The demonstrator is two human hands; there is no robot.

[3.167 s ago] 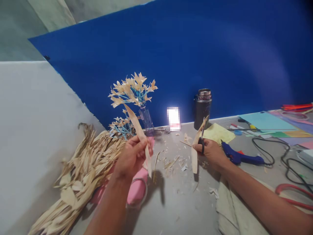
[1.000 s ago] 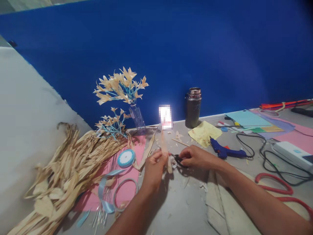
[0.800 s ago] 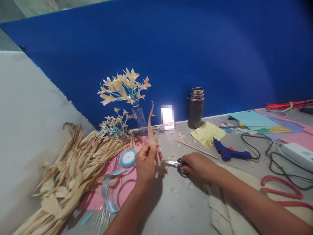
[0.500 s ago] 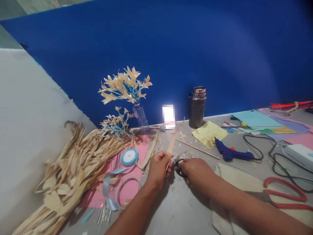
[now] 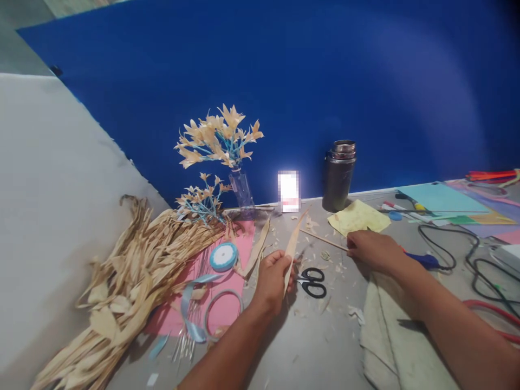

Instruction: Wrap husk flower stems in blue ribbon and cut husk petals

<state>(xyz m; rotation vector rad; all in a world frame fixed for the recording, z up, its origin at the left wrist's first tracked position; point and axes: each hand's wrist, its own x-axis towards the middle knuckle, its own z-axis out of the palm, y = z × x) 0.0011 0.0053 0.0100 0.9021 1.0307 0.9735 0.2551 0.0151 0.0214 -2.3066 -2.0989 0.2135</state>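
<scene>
My left hand pinches a pale dried husk strip, which points up and away from me. Just right of it, black-handled scissors lie on the table, their blades partly hidden by the left fingers. My right hand is closed over the near end of a thin wooden stick that still lies on the tabletop. Behind that hand is a blue glue gun, mostly covered by it. A yellow paper sheet lies just beyond the right fingers.
Dried husks are heaped at left beside pink paper and a ribbon spool. Husk flowers stand in a clear bottle. A dark flask, a cloth, black cord and red-handled scissors are about.
My right hand has let go of the black scissors, leaving them on the table, and has moved right and away to the wooden stick. My left hand keeps the husk strip. The view has shifted slightly.
</scene>
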